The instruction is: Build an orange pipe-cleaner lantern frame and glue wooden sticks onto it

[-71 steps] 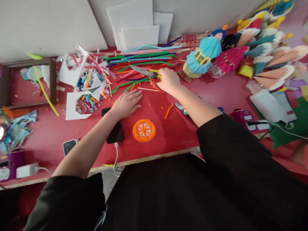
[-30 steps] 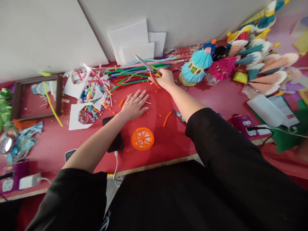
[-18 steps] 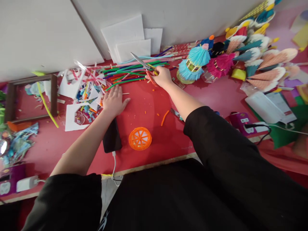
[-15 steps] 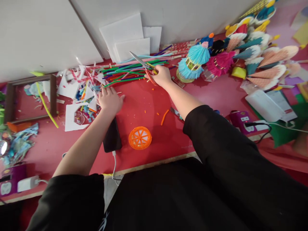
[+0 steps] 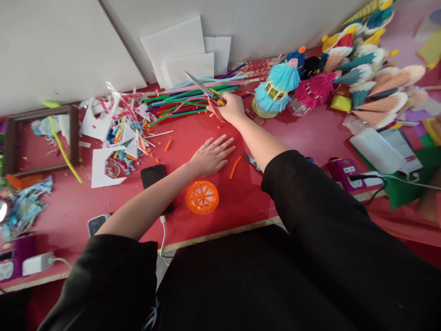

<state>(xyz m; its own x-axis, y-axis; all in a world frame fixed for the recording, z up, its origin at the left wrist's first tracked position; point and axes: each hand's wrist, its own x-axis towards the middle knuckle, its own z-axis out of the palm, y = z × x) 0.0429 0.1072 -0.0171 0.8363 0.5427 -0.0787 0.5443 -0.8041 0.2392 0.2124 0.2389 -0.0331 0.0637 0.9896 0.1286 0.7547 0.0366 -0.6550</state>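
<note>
My right hand point(image 5: 230, 108) is closed around the handles of a pair of scissors point(image 5: 203, 88), whose blades point up and left over a bundle of pipe cleaners point(image 5: 189, 99). Flat on the red table, my left hand point(image 5: 212, 156) has its fingers spread and holds nothing. Just below it lies an orange-slice shape point(image 5: 202, 197) made of orange pipe cleaner with white between the spokes. A short orange pipe cleaner piece point(image 5: 235, 168) lies right of my left hand, beside a second tool point(image 5: 251, 160) partly hidden by my right arm.
A scrap pile point(image 5: 126, 138) with cut white card covers the left. A black phone point(image 5: 153, 174) lies partly under my left forearm. Blue fringed ornament point(image 5: 283, 76), cone-shaped crafts point(image 5: 382, 103) and a purple power strip point(image 5: 345, 174) stand right. White boards point(image 5: 188, 69) lean against the wall.
My left hand has swept right from the edge of the scrap pile to the middle of the table, uncovering small orange bits and a thin stick. My right hand has stayed put with the scissors.
</note>
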